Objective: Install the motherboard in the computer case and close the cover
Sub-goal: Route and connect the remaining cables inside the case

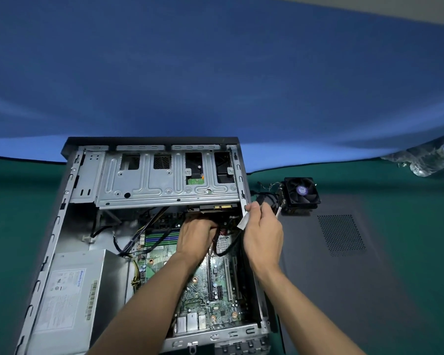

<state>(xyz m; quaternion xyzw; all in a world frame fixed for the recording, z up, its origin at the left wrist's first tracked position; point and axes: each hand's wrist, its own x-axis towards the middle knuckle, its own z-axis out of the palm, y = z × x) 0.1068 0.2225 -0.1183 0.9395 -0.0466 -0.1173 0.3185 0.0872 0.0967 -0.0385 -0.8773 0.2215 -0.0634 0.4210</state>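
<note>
The open computer case point(69, 190) lies flat on the table. The green motherboard point(215, 290) sits inside it, at the right of the silver power supply point(72, 298). My left hand point(196, 238) reaches in under the drive cage point(164, 185), its fingers curled among black cables at the board's far edge. My right hand point(262, 234) is at the case's right wall and grips a bundle of black cables with a white tag point(242, 222). The dark grey side cover point(344, 252) lies flat to the right of the case.
A black CPU cooler fan point(303, 192) with loose wires stands behind the cover, at the right of the case. Clear plastic bags point(426, 160) lie at the far right. A blue backdrop point(215, 73) hangs behind the green table point(10, 213).
</note>
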